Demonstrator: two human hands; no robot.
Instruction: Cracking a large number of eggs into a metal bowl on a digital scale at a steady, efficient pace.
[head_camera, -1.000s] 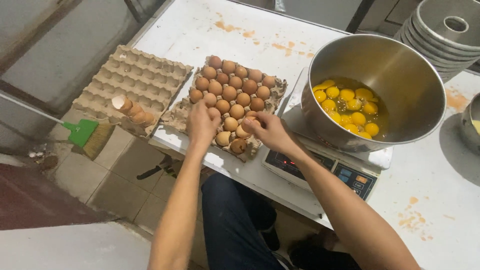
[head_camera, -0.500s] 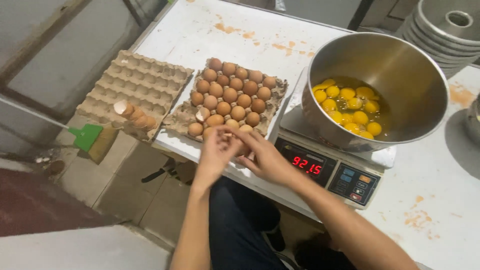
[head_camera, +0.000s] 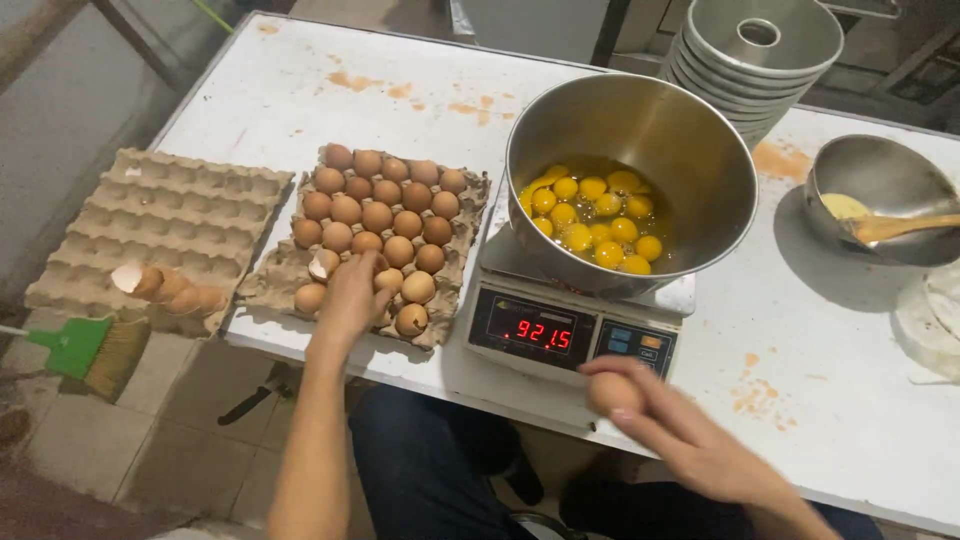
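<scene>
Right hand (head_camera: 690, 440) grips one brown egg (head_camera: 612, 392); the steel bowl of yolks (head_camera: 632, 180) lies at twelve o'clock. Left hand (head_camera: 352, 300) rests, fingers closing, on tray eggs (head_camera: 380, 215).

On the tabletop (head_camera: 300, 90): empty egg tray (head_camera: 150, 220) far left, with stacked eggshells (head_camera: 165, 288) at its near edge; full egg tray (head_camera: 375, 235) just right of it; scale (head_camera: 570, 330) further right, carrying the mixing bowl (head_camera: 630, 180) with yolks (head_camera: 592, 215) inside; small bowl (head_camera: 885, 195) far right; stacked pans (head_camera: 750, 50) behind.
</scene>
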